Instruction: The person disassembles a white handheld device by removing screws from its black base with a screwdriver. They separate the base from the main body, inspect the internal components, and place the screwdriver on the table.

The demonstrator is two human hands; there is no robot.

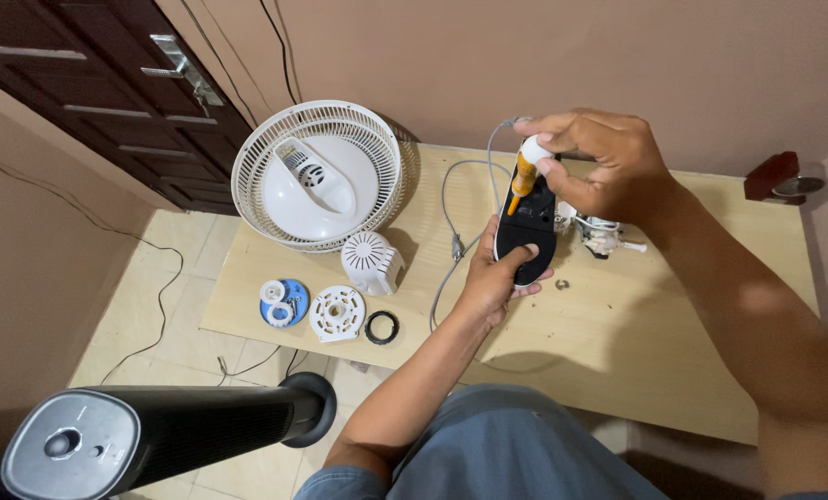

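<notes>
Black plastic housing (526, 243), likely light, rigid and smooth, stands tilted on the board (618, 352), long axis running away from the viewer. The left hand (494, 278) grips its near end; the right hand (599, 162) pinches a yellow screwdriver (523, 179) pointing down into it. A fan grille (317, 176) lies to the left.

Even, moderately bright indoor light falls from above and slightly behind the viewer onto the counter (673, 361), with soft-edged shadows beneath the forearms and to the right of the fan grille (317, 176); no harsh glare appears, only a mild sheen on the grille's white centre. Focus is sharp around the grille and the hands, while the dark fan column (155, 440), below and left of the grille, is close to the lens and softened. Wide-angle distortion bends the door (108, 93), left of the grille.
</notes>
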